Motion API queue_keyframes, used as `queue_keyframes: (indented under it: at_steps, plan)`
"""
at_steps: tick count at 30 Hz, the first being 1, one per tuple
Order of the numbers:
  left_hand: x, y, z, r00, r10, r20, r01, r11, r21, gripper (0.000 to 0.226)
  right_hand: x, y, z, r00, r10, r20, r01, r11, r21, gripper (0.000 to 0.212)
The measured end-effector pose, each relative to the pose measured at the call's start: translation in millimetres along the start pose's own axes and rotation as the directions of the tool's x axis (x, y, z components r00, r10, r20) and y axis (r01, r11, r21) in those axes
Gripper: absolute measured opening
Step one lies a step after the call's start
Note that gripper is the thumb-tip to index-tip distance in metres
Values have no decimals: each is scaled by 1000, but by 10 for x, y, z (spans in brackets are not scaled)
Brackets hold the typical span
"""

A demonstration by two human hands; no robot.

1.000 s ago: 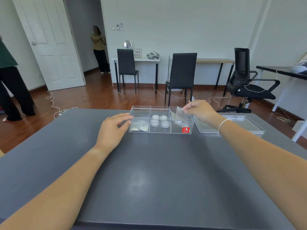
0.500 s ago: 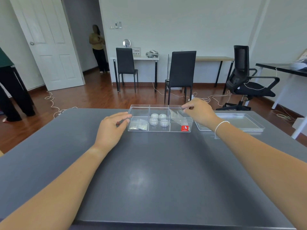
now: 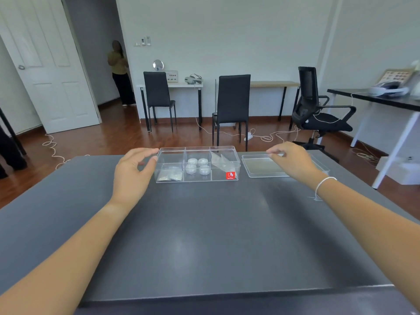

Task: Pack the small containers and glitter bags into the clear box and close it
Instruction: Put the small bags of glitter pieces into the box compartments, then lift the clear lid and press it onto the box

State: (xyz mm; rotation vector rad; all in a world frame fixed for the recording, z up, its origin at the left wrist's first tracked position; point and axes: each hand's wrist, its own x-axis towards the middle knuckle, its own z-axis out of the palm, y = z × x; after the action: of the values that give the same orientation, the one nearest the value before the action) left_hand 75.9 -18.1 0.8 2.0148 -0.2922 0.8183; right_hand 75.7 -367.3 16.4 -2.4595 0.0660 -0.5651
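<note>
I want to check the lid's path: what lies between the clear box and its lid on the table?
Nothing: in the head view, only a narrow strip of bare grey table separates the clear box from the lid.

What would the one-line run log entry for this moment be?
clear box: packed, open | lid: on table, right | right hand: over lid | left hand: beside box

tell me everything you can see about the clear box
The clear box is a shallow, transparent, plastic-looking rectangle with a red sticker on its front right. Dividers split it into compartments: glitter bags front left, four small round containers in the middle, clear bags right. It sits open and flat on the grey table, the left hand at its left end.
</note>
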Motion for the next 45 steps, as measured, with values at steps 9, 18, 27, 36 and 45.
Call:
queue_keyframes:
  at_steps: [9, 18, 27, 36, 45]
  plan:
    - [-166, 877, 688, 935, 238, 262, -248, 969, 6, 19, -324, 583, -421, 991, 120, -57, -125, 987, -96, 23]
    - [-293, 1230, 1514, 755, 113, 646, -291, 940, 175, 38, -438, 903, -537, 987, 155, -39, -160, 967, -200, 30]
    - [-310, 1244, 1803, 743, -99, 662, -286, 847, 448, 34, -409, 953, -514, 986, 162, -39, -167, 952, -258, 26]
    - [-368, 1287, 1778, 802, -50, 595, -227, 896, 381, 22, -417, 958, -545, 976, 211, -48, -216, 963, -161, 13]
    - [-339, 1352, 1606, 809, 35, 587, -256, 919, 299, 18, -479, 876, -602, 969, 216, -116, -215, 976, 16, 14]
